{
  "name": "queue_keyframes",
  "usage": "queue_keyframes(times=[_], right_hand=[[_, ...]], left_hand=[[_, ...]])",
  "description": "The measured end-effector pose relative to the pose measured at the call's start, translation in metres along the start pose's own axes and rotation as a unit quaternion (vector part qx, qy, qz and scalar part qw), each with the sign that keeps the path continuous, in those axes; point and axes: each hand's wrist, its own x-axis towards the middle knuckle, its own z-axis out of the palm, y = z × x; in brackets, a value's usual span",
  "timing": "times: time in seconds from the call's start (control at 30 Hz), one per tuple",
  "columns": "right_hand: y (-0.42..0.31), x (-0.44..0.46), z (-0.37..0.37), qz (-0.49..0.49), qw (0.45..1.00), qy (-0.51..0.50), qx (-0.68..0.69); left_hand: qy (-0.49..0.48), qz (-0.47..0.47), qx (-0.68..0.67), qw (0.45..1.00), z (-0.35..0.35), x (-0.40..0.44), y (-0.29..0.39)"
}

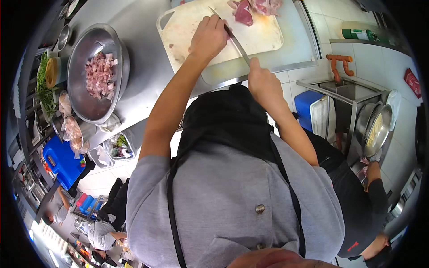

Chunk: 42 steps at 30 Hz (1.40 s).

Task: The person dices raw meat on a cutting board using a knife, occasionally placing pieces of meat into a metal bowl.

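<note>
My right hand (263, 85) is closed round the handle end of a long knife (240, 48) over the white cutting board (268, 40). The blade slants up and left across the board. My left hand (209, 38) lies by the front part of the blade, fingers bent and together; what they hold, if anything, is hidden. Raw meat pieces (243, 13) sit at the board's far edge, apart from both hands. Left of the board, a large metal bowl (75, 89) holds many small cubes of raw meat.
Bagged meat (72, 129) and green herbs (43, 85) are at the left. A bin of scraps (120, 145) stands below the counter edge. A co-worker (357, 201) stands at the right beside metal bowls (379, 127). Other people are at the lower left.
</note>
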Motion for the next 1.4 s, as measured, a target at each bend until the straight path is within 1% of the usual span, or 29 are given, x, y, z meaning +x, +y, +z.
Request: queue_keyframes(times=[0.07, 0.13, 0.2, 0.27, 0.37, 0.5, 0.57, 0.63, 0.67, 0.73, 0.77, 0.83, 0.93, 1.0, 1.07, 1.13, 1.27, 1.33, 1.37, 1.4], right_hand=[[-0.008, -0.015, -0.008, 0.012, 0.999, -0.023, -0.048], [-0.007, -0.014, -0.013, 0.017, 0.998, -0.032, -0.048], [-0.006, 0.0, -0.009, 0.021, 0.998, -0.039, -0.048], [-0.006, 0.046, 0.01, -0.056, 0.997, 0.044, 0.014], [-0.017, 0.077, 0.014, -0.051, 0.998, 0.039, 0.022], [0.012, 0.018, 0.015, -0.054, 0.997, 0.042, 0.034], [0.021, -0.004, 0.006, 0.006, 0.999, -0.036, -0.008], [0.021, -0.002, 0.0, 0.001, 1.0, -0.018, -0.011], [0.018, 0.0, -0.007, 0.0, 1.0, 0.001, -0.014], [0.008, 0.004, -0.017, -0.007, 1.0, 0.002, 0.001], [0.002, 0.005, -0.018, -0.016, 1.0, -0.002, 0.013], [-0.005, -0.001, -0.015, -0.009, 1.0, -0.023, 0.004], [-0.005, 0.0, -0.012, -0.006, 0.999, -0.051, -0.002], [-0.004, 0.008, -0.002, -0.008, 0.998, -0.061, 0.001], [-0.008, 0.044, 0.017, -0.072, 0.997, 0.027, 0.031], [-0.024, 0.084, 0.024, -0.122, 0.987, 0.1, 0.027], [-0.021, 0.065, 0.021, -0.106, 0.99, 0.088, 0.037], [-0.004, 0.03, 0.018, -0.043, 0.999, -0.016, 0.023], [-0.001, 0.03, 0.018, -0.02, 0.999, -0.041, 0.013], [-0.001, 0.031, 0.02, -0.021, 0.999, -0.042, 0.012]], left_hand=[[0.001, 0.002, -0.007, 1.0, 0.001, 0.0, -0.003], [0.016, -0.015, 0.002, 1.0, -0.001, -0.001, -0.001], [0.008, -0.015, -0.005, 1.0, 0.0, 0.0, -0.004], [-0.001, -0.016, -0.007, 1.0, 0.003, -0.001, -0.006], [-0.011, -0.023, 0.009, 1.0, 0.005, -0.003, -0.009], [-0.02, -0.027, 0.03, 0.999, 0.003, -0.003, -0.004], [-0.02, -0.024, 0.042, 0.999, 0.004, -0.003, -0.005], [0.021, -0.073, -0.059, 0.995, 0.006, -0.006, -0.005], [0.022, -0.066, -0.058, 0.996, -0.001, -0.002, -0.004], [0.041, -0.123, -0.104, 0.986, -0.014, -0.001, -0.001], [0.038, -0.123, -0.105, 0.986, -0.018, -0.001, -0.001], [-0.001, -0.072, -0.055, 0.996, -0.021, 0.0, -0.002], [0.01, -0.053, -0.075, 0.996, -0.01, -0.008, -0.008], [0.006, -0.058, -0.057, 0.997, -0.004, -0.01, -0.014], [0.005, -0.058, -0.04, 0.998, -0.002, -0.011, -0.016], [0.004, -0.066, -0.052, 0.996, -0.002, -0.017, -0.015], [0.003, -0.057, -0.027, 0.998, -0.004, -0.019, -0.012], [-0.012, -0.012, 0.026, 1.0, -0.007, -0.019, -0.009], [-0.007, -0.014, 0.028, 0.999, -0.007, -0.019, -0.008], [-0.016, -0.032, 0.034, 0.999, -0.007, -0.02, -0.005]])
